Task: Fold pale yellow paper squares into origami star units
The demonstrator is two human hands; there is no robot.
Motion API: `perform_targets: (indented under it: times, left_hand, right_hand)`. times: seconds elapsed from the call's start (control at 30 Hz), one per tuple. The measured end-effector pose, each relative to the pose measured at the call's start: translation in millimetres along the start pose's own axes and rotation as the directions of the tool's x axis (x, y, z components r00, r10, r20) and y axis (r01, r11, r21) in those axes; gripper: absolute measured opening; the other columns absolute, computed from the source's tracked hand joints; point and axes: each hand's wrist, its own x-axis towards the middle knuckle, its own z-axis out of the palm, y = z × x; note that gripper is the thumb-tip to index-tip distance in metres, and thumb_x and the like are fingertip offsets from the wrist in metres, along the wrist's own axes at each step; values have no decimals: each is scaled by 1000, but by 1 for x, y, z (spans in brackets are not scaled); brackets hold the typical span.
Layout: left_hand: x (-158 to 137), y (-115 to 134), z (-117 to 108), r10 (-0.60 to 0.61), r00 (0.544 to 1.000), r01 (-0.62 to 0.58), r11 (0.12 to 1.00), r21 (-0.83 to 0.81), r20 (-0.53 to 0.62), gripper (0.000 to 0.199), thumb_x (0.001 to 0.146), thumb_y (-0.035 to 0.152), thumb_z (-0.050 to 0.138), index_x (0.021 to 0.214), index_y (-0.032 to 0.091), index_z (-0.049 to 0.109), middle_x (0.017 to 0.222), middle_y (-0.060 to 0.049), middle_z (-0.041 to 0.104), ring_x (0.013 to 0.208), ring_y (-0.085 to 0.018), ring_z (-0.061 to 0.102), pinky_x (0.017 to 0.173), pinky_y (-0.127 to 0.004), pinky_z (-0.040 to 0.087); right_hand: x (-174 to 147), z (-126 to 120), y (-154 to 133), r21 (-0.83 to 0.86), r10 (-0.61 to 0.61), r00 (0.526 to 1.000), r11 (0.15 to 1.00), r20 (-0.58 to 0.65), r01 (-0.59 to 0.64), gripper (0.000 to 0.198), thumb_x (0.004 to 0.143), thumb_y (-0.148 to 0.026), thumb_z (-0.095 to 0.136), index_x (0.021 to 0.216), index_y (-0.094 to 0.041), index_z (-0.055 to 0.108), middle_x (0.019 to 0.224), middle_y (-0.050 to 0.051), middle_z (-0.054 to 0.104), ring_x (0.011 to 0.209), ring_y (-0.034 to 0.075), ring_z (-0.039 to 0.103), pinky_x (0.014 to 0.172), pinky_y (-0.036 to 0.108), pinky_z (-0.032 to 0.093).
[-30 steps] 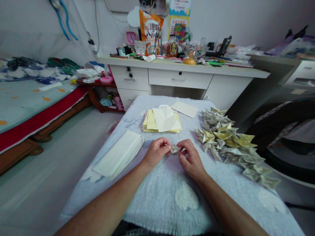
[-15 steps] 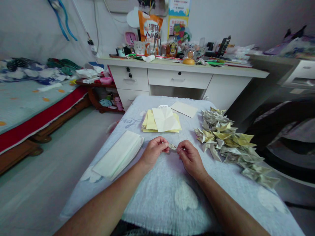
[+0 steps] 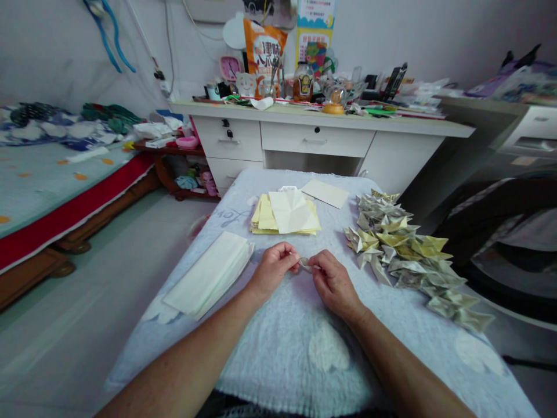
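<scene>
A small piece of folded paper (image 3: 304,263) is pinched between my two hands, over the middle of the cloth-covered table. My left hand (image 3: 275,266) grips its left end between thumb and fingers. At its right end, my right hand (image 3: 331,280) has its thumb and forefinger closed on the paper. Beyond the hands lies a stack of yellow paper (image 3: 264,216) with a creased white sheet (image 3: 292,212) on top. A pile of white paper (image 3: 211,273) sits to the left. Rows of pointed folded paper shapes (image 3: 404,247) spread along the right.
The table wears a pale blue cloth (image 3: 278,348). A flat card (image 3: 325,193) lies near its far edge. Behind stands a cluttered white desk (image 3: 319,136). A bed (image 3: 78,174) is on the left, a washing machine (image 3: 513,232) on the right.
My right hand has turned slightly and shifted a little left on the folded paper, its fingers now nearer the left hand's. The left hand has hardly moved.
</scene>
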Motion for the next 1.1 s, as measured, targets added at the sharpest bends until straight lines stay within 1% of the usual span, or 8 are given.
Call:
perform_targets:
  times: [0.1,0.27,0.4,0.53,0.63,0.77,0.87,1.1]
  left_hand:
    - [0,0,0,10,1000,-10,1000,30,2,15,76,27,63,74,15,55,59,2,58,56,-10,52,60,-23,41]
    - [1,1,0,7,1000,-6,999,51,-14,18,76,30,64,74,15,55,58,2,58,56,-10,53,60,-23,41]
    - [0,2,0,10,1000,-9,999,52,-17,18,77,31,64,74,16,54,58,3,58,56,-10,52,60,-24,41]
    - [0,1,-1,8,1000,-8,999,39,4,18,78,31,63,74,16,54,58,2,58,56,-10,53,61,-24,41]
    - [0,1,-1,3,1000,-3,1000,18,17,18,78,31,62,74,15,54,58,2,58,56,-10,53,61,-24,41]
    - [0,3,-1,-5,1000,5,1000,11,-1,18,77,30,62,73,15,53,58,2,58,55,-10,53,59,-23,41]
    - [0,3,1,-20,1000,20,1000,23,-20,17,75,30,62,75,16,53,58,2,58,55,-10,53,58,-23,42]
    - [-1,5,3,-63,998,63,997,52,-2,17,73,30,63,78,17,53,61,3,57,56,-10,55,55,-22,43]
  right_hand:
    - [0,1,-1,-10,22,999,1000,24,-22,20,78,-4,48,88,-20,51,84,2,51,77,15,51,68,25,40]
    - [0,2,1,-35,32,999,999,28,-31,12,82,-9,48,83,-21,50,81,1,51,75,15,50,66,26,39]
    - [-1,1,2,-30,14,998,999,57,-13,13,82,-9,49,87,-21,51,84,2,52,77,15,51,68,26,39]
    - [-1,1,2,-26,1,995,1000,95,2,20,82,-8,48,95,-21,53,86,2,52,78,15,51,68,25,40]
    - [-1,2,3,-44,2,997,999,80,1,15,81,-7,49,88,-21,52,83,1,51,77,15,51,67,25,39]
    - [0,2,3,-58,25,999,998,43,-23,11,83,-10,50,82,-20,49,80,1,50,75,15,50,66,25,38]
    - [0,2,3,-75,28,999,997,31,-25,10,85,-11,50,80,-21,48,79,1,49,74,15,49,65,25,37]
    - [1,2,4,-95,21,1000,995,24,-18,11,86,-12,49,80,-21,49,80,1,49,73,15,49,64,25,37]
